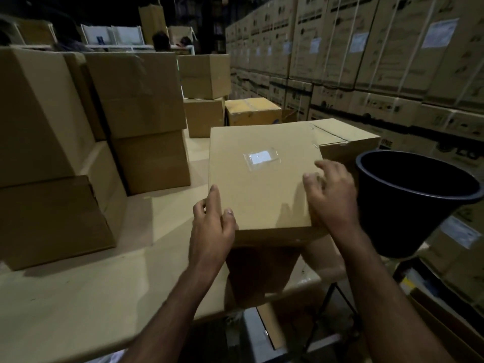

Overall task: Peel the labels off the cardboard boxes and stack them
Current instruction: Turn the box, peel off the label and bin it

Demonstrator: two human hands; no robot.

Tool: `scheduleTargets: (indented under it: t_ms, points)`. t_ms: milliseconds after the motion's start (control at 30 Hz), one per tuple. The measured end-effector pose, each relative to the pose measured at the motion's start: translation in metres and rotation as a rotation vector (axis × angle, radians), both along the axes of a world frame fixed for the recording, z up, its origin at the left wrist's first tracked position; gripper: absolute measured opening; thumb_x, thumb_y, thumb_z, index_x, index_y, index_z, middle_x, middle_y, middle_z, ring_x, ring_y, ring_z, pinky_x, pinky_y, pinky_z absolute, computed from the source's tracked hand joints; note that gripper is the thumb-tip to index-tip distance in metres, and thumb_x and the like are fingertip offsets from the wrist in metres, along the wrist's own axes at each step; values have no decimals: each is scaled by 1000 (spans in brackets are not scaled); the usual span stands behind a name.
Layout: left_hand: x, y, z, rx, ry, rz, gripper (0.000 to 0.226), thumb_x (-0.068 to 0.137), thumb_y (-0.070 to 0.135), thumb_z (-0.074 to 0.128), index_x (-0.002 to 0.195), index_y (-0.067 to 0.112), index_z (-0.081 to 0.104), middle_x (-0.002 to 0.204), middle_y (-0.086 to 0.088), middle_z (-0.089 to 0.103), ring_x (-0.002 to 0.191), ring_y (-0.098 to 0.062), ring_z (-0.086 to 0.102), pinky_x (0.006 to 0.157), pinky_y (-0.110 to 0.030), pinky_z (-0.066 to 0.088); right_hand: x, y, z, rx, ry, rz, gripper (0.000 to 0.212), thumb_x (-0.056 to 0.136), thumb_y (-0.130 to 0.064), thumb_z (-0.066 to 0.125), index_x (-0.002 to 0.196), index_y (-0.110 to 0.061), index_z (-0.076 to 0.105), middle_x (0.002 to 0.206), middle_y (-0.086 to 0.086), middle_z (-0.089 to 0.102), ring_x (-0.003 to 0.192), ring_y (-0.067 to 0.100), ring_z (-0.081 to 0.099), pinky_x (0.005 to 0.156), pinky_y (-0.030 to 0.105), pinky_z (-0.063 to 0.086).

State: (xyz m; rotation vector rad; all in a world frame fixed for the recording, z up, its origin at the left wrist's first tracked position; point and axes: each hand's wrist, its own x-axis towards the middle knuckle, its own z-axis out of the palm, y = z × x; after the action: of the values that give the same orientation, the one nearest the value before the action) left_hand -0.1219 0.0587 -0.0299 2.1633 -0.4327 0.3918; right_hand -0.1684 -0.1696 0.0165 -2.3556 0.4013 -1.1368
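A brown cardboard box [262, 184] sits in front of me on the cardboard-covered table [91, 297]. A small white label under clear tape [260, 158] lies on its top face. My left hand [212, 226] grips the box's near left corner, thumb on top and fingers down the side. My right hand [331, 192] rests on the top near the right edge, its fingers loosely spread. Two stacks of plain brown boxes stand at the left [44, 158] and centre left [141, 121].
A black plastic bucket [413, 203] stands close to the right of the box. More boxes [204, 95] sit behind, and a wall of strapped printed cartons [366, 53] fills the right background. Another box [343, 137] lies behind the held one.
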Motion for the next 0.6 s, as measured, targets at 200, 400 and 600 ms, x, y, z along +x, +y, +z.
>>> scheduleTargets:
  t_ms: [200,400,600]
  points:
    - [19,-3,10,39,-32,0,57,99,28,49,152,16,30,146,-10,32,116,-20,51,79,-24,39,64,26,20,23,-33,170,45,93,-13,52,138,-15,52,132,5,55,123,19,48,105,38,45]
    - [50,-12,34,146,-70,-16,46,97,23,53,142,17,43,159,-11,19,142,-30,32,103,-39,47,72,19,21,216,-58,179,38,95,-7,51,132,-10,58,121,2,61,108,9,57,89,17,47]
    - [113,-30,67,220,-124,11,25,100,26,49,123,18,54,155,-11,34,145,-31,25,110,-47,38,74,17,19,177,-44,177,35,92,-6,55,126,-13,63,113,-3,62,98,-1,58,80,6,45]
